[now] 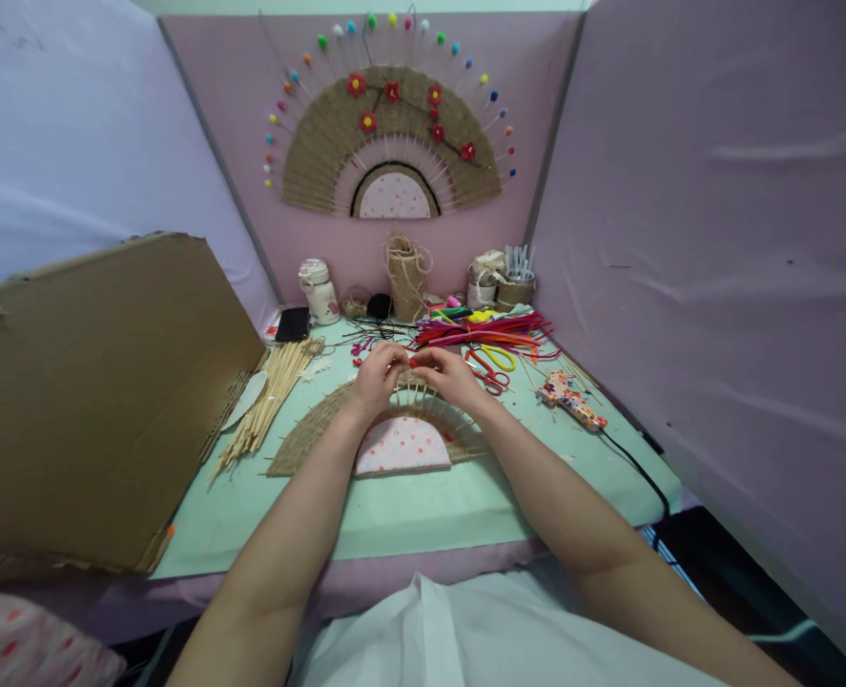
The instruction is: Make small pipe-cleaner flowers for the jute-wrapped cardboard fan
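Above the fan on the table, my left hand (381, 374) and my right hand (451, 375) meet fingertip to fingertip. Both are closed in a pinch around a small red piece (413, 363), probably pipe cleaner; its shape is mostly hidden by the fingers. Below them lies a half-round fan (315, 434) of woven twine over thin sticks. Its base is a pale half-circle panel (402, 447) with red dots. My forearms cover parts of the fan's left and right sides.
Red pipe cleaners (486, 331), red-handled scissors (490, 374) and a twine spool (406, 277) lie beyond my hands. A corded glue gun (571, 401) is at right. Wooden sticks (269, 396) and a cardboard sheet (100, 401) are at left. A flowered fan (308, 143) hangs behind.
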Motion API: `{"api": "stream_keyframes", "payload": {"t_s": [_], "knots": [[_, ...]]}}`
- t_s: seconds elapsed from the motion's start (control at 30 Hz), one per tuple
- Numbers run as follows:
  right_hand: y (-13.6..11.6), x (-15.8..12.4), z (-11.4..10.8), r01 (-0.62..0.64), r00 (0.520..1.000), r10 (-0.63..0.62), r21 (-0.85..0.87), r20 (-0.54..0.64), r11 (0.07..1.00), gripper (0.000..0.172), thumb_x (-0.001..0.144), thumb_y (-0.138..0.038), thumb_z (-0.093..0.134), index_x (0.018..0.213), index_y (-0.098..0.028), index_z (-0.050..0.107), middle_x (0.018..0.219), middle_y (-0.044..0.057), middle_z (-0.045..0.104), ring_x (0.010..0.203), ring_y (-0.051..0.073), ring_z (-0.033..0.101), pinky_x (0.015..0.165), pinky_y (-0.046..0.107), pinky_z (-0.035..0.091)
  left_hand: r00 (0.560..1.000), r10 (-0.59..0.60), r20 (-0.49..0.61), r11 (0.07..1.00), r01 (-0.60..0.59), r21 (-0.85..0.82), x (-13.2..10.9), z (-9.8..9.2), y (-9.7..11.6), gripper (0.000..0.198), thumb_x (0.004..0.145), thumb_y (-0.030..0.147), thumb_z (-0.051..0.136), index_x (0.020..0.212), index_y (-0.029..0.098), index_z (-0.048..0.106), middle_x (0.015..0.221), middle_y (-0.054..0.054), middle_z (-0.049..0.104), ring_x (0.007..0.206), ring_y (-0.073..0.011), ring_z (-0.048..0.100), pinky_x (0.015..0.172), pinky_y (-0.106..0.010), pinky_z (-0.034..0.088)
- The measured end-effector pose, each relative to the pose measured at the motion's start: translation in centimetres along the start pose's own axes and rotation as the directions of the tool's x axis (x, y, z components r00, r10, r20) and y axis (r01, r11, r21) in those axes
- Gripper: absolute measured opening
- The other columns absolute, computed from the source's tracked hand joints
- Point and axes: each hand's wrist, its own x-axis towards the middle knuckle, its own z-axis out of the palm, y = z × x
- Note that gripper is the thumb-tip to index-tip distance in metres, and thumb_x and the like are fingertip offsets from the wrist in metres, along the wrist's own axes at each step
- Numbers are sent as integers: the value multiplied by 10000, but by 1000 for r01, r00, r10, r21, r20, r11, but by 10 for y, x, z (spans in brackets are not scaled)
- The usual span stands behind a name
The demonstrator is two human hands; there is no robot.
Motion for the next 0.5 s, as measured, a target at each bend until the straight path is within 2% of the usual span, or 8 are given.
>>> {"api": "stream_keyframes", "payload": {"t_s": [0.1,0.2,0.33,0.5], "knots": [[-3,0,-1,46,999,-47,59,17,997,251,704,-229,620,950,-185,591,943,36,635,809,138,588,738,283,476,1000,13,-7,1000,-13,-5,1,0,-2,83,737,146,564,711,212,608,837,-46,566,883,-199,515,855,-330,388],[-5,0,-2,57,997,-61,87,38,995,166,715,-211,600,878,-182,585,874,17,621,783,131,583,731,279,480,999,24,23,1000,-24,-9,2,0,-6,86,726,137,568,704,209,609,833,-42,566,874,-195,519,843,-328,393],[-2,0,-2,37,999,-39,90,30,995,127,707,-233,622,811,-184,568,785,-8,599,708,123,562,682,270,476,998,-31,54,999,33,-29,2,1,-12,95,704,128,566,702,211,613,818,-34,576,847,-189,526,819,-323,409],[1,0,-3,33,998,-37,83,48,996,166,704,-274,648,824,-184,576,781,-7,599,694,125,555,663,269,465,995,-90,40,992,93,-88,2,2,-15,85,685,132,578,678,203,624,788,-26,588,806,-173,539,801,-302,415]]}}
